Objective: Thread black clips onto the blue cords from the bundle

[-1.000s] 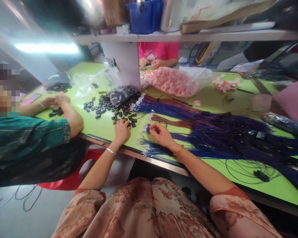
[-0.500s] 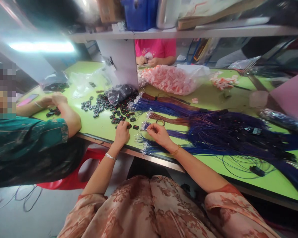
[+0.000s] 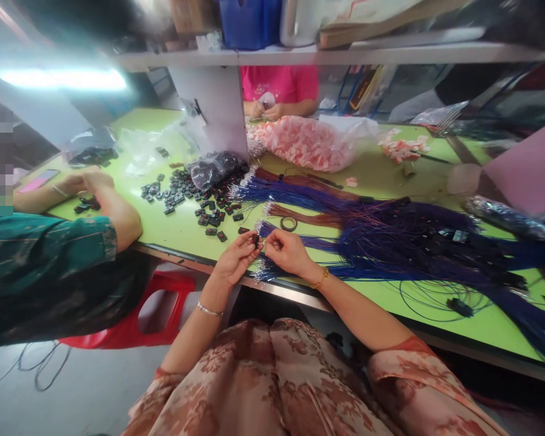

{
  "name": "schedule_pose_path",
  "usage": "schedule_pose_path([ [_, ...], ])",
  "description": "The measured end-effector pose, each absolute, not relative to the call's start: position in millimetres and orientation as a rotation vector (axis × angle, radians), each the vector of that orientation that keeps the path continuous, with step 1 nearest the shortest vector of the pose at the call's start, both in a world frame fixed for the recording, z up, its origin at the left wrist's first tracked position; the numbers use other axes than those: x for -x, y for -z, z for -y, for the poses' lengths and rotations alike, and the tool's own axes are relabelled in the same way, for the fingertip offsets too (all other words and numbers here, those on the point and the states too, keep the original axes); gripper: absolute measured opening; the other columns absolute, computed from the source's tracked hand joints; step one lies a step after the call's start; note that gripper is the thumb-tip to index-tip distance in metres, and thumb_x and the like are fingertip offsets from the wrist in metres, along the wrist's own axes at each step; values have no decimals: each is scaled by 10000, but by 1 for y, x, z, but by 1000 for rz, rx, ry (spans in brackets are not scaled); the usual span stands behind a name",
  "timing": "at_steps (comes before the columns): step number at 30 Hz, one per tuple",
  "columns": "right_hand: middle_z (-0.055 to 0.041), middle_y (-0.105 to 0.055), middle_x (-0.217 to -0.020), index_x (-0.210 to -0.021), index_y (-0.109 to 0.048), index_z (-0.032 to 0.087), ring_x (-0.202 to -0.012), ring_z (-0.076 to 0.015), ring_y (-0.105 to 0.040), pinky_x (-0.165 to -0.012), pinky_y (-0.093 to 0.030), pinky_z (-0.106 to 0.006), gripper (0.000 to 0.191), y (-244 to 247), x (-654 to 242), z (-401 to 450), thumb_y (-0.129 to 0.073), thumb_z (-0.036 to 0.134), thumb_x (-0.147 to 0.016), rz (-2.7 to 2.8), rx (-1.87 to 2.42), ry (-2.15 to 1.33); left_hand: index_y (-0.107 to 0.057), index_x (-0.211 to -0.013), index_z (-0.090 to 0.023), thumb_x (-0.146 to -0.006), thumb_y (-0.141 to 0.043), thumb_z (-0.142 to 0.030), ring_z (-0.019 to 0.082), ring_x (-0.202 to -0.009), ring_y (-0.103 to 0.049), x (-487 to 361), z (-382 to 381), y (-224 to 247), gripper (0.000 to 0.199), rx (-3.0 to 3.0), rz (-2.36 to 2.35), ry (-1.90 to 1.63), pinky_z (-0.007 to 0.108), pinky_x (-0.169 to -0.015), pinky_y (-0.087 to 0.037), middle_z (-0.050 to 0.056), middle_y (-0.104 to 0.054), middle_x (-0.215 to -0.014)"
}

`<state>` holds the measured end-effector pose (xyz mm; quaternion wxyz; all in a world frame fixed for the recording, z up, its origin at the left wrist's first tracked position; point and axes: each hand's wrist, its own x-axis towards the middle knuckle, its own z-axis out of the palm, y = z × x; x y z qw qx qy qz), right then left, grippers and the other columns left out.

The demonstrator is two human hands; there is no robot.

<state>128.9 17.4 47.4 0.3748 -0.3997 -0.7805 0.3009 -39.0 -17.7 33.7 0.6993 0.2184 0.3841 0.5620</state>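
My left hand [image 3: 235, 257] is closed, palm partly up, with a small black plastic connector [image 3: 255, 240] between thumb and fingers. Just to its right, my right hand [image 3: 287, 249] is closed in a pinch, its fingertips near the connector; whatever they hold is too small to make out. Beneath and beyond the right hand lie bundles of blue and purple wires [image 3: 320, 243] with silvery terminal ends [image 3: 264, 272] pointing left. A bundle of brown wires [image 3: 306, 215] runs alongside. Several loose black connectors [image 3: 177, 191] lie in a heap beyond my left hand.
A black tape ring [image 3: 289, 224] lies among the wires on the green table [image 3: 163, 227]. Behind stand a white panel [image 3: 209, 115] and a bag of pink pieces [image 3: 304, 142]. A co-worker's arm [image 3: 120, 212] rests at left; another person [image 3: 279, 91] sits opposite.
My left hand has come from the loose connectors toward my right hand, turning palm up with a connector in it. My right hand stays pinched near the wire ends. The view has shifted slightly.
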Motion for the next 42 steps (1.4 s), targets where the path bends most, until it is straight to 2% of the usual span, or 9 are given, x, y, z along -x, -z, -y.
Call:
schedule_pose_path([
  [5,30,-535,-584,-672,-558,173,-534,-85,-430,-535,-318,-210,93,-49,-130,-16,-572,240,-735,1992,1034,-790,-671,-993,-152,-673,-701,-64,101,-802,-655,37,20,-34,333,-476,-858,-1257,208,-787,-528,35,-681,-905],
  [9,28,-552,-606,-709,-569,172,-534,-84,-440,-538,-347,-207,90,-48,-132,-20,-569,253,-748,1898,1024,-905,-697,-1025,-172,-637,-760,-108,100,-748,-633,36,24,-35,399,-653,-1022,-1277,188,-680,-496,18,-682,-846],
  [12,24,-559,-632,-721,-569,168,-542,-83,-444,-532,-356,-205,99,-46,-132,-23,-562,261,-755,1861,995,-1026,-718,-977,-139,-645,-774,-159,92,-691,-588,36,26,-36,337,-833,-1094,-1253,204,-651,-470,34,-686,-826],
  [16,24,-552,-661,-734,-558,163,-566,-82,-443,-545,-362,-208,141,-42,-127,-23,-547,297,-777,1840,929,-1204,-693,-983,-160,-629,-790,-174,81,-672,-566,32,25,-33,368,-755,-1022,-1319,206,-660,-453,14,-662,-783],
  [20,31,-536,-645,-723,-538,168,-557,-81,-431,-539,-348,-212,155,-40,-122,-20,-550,316,-767,1808,920,-1282,-666,-921,-175,-657,-764,-171,80,-718,-577,23,24,-27,281,-545,-894,-1423,233,-746,-482,-4,-627,-793],
  [23,26,-540,-648,-722,-538,168,-563,-85,-436,-547,-354,-216,150,-41,-124,-21,-543,313,-758,1765,952,-1252,-647,-1046,-200,-724,-706,-179,114,-810,-602,19,25,-25,327,-453,-817,-1429,284,-795,-504,7,-626,-846],
  [26,44,-497,-587,-711,-546,166,-520,-77,-391,-513,-322,-211,135,-44,-129,-23,-554,298,-738,1802,1012,-1178,-621,-1125,-202,-751,-676,-160,114,-802,-605,21,24,-25,380,-426,-815,-1423,229,-706,-498,10,-614,-814],
  [32,67,-430,-506,-694,-569,168,-476,-68,-343,-494,-266,-206,104,-48,-131,-17,-563,264,-735,1977,1060,-1000,-644,-980,-161,-750,-680,-150,76,-700,-563,23,21,-23,233,-431,-789,-1415,185,-657,-474,13,-602,-800],
  [42,47,-487,-523,-683,-585,178,-472,-80,-352,-514,-249,-223,90,-53,-130,-12,-565,245,-741,2080,1105,-809,-665,-1010,-166,-706,-736,-219,85,-707,-556,23,24,-26,317,-516,-840,-1370,210,-676,-456,17,-621,-821],
])
